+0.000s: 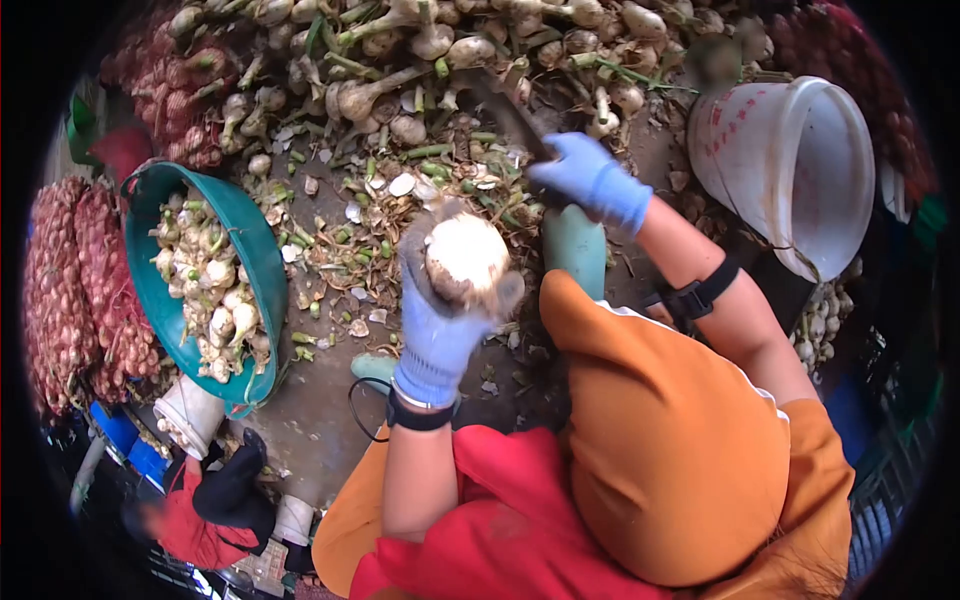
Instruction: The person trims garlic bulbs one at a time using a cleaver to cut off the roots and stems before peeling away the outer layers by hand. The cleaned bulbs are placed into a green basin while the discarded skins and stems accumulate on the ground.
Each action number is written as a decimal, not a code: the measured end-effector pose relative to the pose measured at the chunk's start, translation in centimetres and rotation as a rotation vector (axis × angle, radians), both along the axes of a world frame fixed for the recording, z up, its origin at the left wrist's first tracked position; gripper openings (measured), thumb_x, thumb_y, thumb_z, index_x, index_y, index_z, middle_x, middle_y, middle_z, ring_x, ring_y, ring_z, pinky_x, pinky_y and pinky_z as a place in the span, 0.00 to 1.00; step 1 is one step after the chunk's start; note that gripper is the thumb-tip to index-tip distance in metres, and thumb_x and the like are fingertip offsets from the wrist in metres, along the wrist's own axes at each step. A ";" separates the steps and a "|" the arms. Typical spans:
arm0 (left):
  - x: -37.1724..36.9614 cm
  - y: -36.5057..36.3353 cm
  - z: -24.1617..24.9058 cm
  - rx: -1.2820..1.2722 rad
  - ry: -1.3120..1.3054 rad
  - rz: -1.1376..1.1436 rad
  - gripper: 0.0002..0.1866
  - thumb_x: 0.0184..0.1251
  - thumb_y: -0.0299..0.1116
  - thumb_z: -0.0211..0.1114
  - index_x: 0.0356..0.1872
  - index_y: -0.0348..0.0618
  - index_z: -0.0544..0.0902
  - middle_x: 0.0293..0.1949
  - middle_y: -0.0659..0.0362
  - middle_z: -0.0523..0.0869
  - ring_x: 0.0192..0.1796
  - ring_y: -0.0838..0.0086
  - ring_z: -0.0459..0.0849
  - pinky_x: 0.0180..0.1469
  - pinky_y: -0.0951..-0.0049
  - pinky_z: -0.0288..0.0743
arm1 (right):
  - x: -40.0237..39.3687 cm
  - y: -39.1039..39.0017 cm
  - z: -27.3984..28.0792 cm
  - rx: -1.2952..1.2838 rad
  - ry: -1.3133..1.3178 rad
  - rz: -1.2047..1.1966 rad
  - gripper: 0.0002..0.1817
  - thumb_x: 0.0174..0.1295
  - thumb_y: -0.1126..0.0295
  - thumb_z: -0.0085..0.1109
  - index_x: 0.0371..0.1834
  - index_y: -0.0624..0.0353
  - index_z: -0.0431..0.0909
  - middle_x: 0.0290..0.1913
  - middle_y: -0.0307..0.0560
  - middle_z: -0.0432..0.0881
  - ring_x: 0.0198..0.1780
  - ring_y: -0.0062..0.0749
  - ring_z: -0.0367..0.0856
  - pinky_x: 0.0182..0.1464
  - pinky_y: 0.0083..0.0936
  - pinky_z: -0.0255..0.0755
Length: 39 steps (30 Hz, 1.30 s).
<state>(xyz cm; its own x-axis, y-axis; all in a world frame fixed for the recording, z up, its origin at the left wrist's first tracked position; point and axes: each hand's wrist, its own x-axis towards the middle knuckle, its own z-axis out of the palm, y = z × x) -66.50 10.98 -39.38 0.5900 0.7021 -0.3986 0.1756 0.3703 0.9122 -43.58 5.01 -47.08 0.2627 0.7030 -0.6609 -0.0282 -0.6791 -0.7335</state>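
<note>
Above the littered floor (330, 335), out in front of the knees, a bulb (467, 252) sits clamped in the gloved left hand (435, 320), pale side up. The right hand (588, 175) is closed round a knife (518, 122), its blurred blade apart from the bulb. I'd keep those left fingers low, clear of the edge, and cut in short, controlled strokes.

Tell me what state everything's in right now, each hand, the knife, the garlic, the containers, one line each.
Left hand: gloved, holding a bulb
Held garlic bulb: pale side facing the camera
Right hand: gloved, gripping the knife
Knife: blade bare, blurred
Teal tub: uncovered, holding bulbs
Garlic pile: many stems still attached
White bucket: uncovered
Mesh bags: filled
</note>
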 end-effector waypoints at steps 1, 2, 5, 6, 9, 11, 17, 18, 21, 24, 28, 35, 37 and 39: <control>-1.0 1.0 -2.6 0.307 0.232 -0.204 0.51 0.50 0.38 0.81 0.72 0.40 0.59 0.70 0.47 0.65 0.67 0.57 0.72 0.70 0.58 0.65 | -0.6 0.7 4.4 -0.024 0.189 0.037 0.17 0.57 0.61 0.64 0.37 0.68 0.80 0.24 0.41 0.80 0.29 0.24 0.84 0.29 0.28 0.77; 0.7 2.1 -2.4 0.929 0.326 -0.400 0.52 0.54 0.40 0.79 0.75 0.40 0.55 0.71 0.48 0.62 0.68 0.57 0.71 0.66 0.60 0.71 | -2.1 0.9 1.8 0.130 0.263 0.042 0.15 0.58 0.64 0.63 0.39 0.67 0.80 0.25 0.40 0.80 0.27 0.24 0.81 0.29 0.26 0.75; -0.2 0.8 -3.7 -0.198 -0.058 0.001 0.39 0.61 0.39 0.72 0.70 0.40 0.62 0.59 0.51 0.74 0.55 0.63 0.80 0.53 0.68 0.80 | -3.1 1.2 4.6 0.363 0.085 0.105 0.18 0.55 0.61 0.65 0.44 0.61 0.80 0.32 0.48 0.82 0.33 0.41 0.82 0.38 0.33 0.75; 0.2 1.3 -1.4 -0.547 -0.117 0.090 0.33 0.65 0.39 0.68 0.67 0.40 0.66 0.52 0.52 0.79 0.47 0.69 0.83 0.49 0.72 0.80 | -3.1 1.6 4.6 0.568 -0.242 0.278 0.19 0.54 0.61 0.65 0.46 0.58 0.80 0.35 0.51 0.82 0.36 0.48 0.82 0.40 0.36 0.75; -0.1 2.2 -1.9 -0.046 0.022 0.164 0.22 0.70 0.45 0.61 0.56 0.42 0.73 0.43 0.56 0.83 0.36 0.75 0.83 0.35 0.74 0.78 | -0.5 1.6 2.8 0.147 -0.556 0.503 0.13 0.53 0.61 0.59 0.35 0.58 0.80 0.40 0.55 0.82 0.44 0.53 0.82 0.47 0.42 0.76; -2.5 6.0 -0.3 -0.184 -0.248 0.387 0.21 0.70 0.45 0.61 0.55 0.42 0.74 0.43 0.57 0.84 0.36 0.76 0.83 0.33 0.75 0.76 | 1.5 1.0 1.7 0.083 -0.508 0.312 0.13 0.54 0.61 0.60 0.38 0.57 0.81 0.43 0.55 0.81 0.45 0.52 0.81 0.48 0.39 0.76; -6.0 10.7 -2.0 -0.701 -0.885 0.318 0.27 0.74 0.57 0.53 0.55 0.42 0.77 0.49 0.57 0.83 0.38 0.74 0.83 0.31 0.76 0.74 | 4.1 4.2 -0.8 0.509 -0.120 -0.268 0.18 0.57 0.59 0.66 0.43 0.62 0.81 0.38 0.45 0.83 0.39 0.29 0.80 0.44 0.28 0.74; -4.2 9.3 -2.6 -0.774 -0.670 0.268 0.29 0.74 0.60 0.52 0.55 0.41 0.77 0.50 0.55 0.83 0.40 0.74 0.82 0.32 0.75 0.76 | 3.5 4.7 -1.3 0.393 0.068 -0.263 0.19 0.57 0.58 0.65 0.43 0.62 0.81 0.35 0.44 0.84 0.37 0.26 0.80 0.42 0.27 0.74; -1.7 4.9 -10.1 -0.933 -0.516 0.102 0.36 0.72 0.65 0.50 0.60 0.40 0.76 0.51 0.52 0.82 0.52 0.67 0.81 0.46 0.69 0.82 | -1.8 2.9 -0.3 0.378 -0.027 -0.006 0.20 0.54 0.57 0.62 0.39 0.64 0.81 0.30 0.50 0.82 0.34 0.30 0.80 0.41 0.29 0.76; -1.4 3.2 -10.6 0.393 0.169 -0.375 0.26 0.68 0.41 0.65 0.63 0.39 0.73 0.50 0.55 0.82 0.51 0.66 0.82 0.58 0.67 0.77 | -3.0 1.1 6.7 0.077 0.173 0.539 0.26 0.53 0.52 0.65 0.49 0.60 0.82 0.37 0.56 0.86 0.41 0.44 0.86 0.46 0.35 0.77; 0.8 2.4 -6.0 -0.215 -0.005 0.137 0.37 0.55 0.17 0.65 0.67 0.43 0.62 0.48 0.55 0.80 0.43 0.72 0.83 0.44 0.77 0.80 | -2.2 -0.1 5.2 0.253 -0.437 0.463 0.16 0.52 0.59 0.67 0.41 0.56 0.80 0.39 0.53 0.80 0.43 0.49 0.82 0.43 0.41 0.76; 0.0 1.9 -3.1 0.384 0.170 -0.084 0.41 0.51 0.32 0.79 0.64 0.40 0.62 0.55 0.50 0.74 0.57 0.64 0.78 0.58 0.65 0.77 | -4.1 -0.2 6.4 0.468 -0.737 0.676 0.13 0.55 0.62 0.64 0.41 0.53 0.76 0.42 0.49 0.77 0.42 0.46 0.84 0.37 0.43 0.79; 0.2 1.6 -3.2 0.446 0.213 -0.037 0.41 0.49 0.35 0.80 0.61 0.38 0.64 0.52 0.53 0.75 0.53 0.66 0.78 0.56 0.64 0.77 | -4.1 -0.2 6.5 0.471 -0.737 0.659 0.14 0.53 0.62 0.64 0.41 0.53 0.77 0.42 0.48 0.78 0.40 0.46 0.84 0.35 0.43 0.79; 0.5 1.0 -3.2 0.411 0.222 -0.012 0.40 0.48 0.35 0.81 0.60 0.39 0.65 0.51 0.53 0.75 0.53 0.66 0.79 0.56 0.65 0.77 | -3.4 0.3 7.0 0.407 -0.738 0.684 0.17 0.50 0.62 0.65 0.42 0.53 0.76 0.43 0.49 0.77 0.41 0.48 0.83 0.37 0.43 0.78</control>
